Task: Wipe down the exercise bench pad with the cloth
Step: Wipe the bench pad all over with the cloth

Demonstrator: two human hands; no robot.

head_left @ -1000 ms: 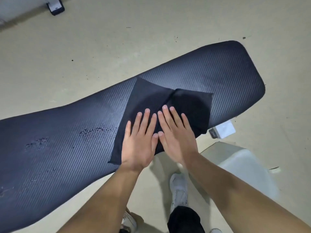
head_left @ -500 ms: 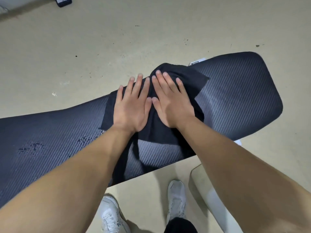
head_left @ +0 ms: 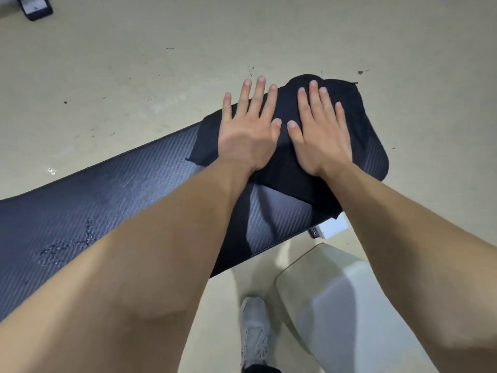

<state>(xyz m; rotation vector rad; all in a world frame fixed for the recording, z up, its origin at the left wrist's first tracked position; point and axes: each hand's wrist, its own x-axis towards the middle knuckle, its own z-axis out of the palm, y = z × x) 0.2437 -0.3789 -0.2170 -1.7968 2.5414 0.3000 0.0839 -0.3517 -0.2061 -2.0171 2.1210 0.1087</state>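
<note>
The long dark ribbed bench pad [head_left: 121, 189] runs diagonally from the lower left to the upper right. A black cloth [head_left: 285, 168] covers its far right end and hangs a little over the far edge. My left hand [head_left: 247, 130] and my right hand [head_left: 320, 133] lie flat on the cloth side by side, palms down, fingers stretched and slightly apart. Left-hand fingertips reach past the pad's far edge. Small wet or scuffed marks [head_left: 67, 246] show on the pad's left part, beside my left forearm.
Beige floor surrounds the bench. A white rounded block [head_left: 336, 305] stands at the lower right, and a white bench foot [head_left: 332, 227] shows under the pad. My white shoe [head_left: 254, 332] is at the bottom. A dark object [head_left: 35, 8] lies at the top left.
Both hands have slid the cloth from the pad's near edge across to its far edge, then rightwards to the pad's end. The hands are now a little further apart.
</note>
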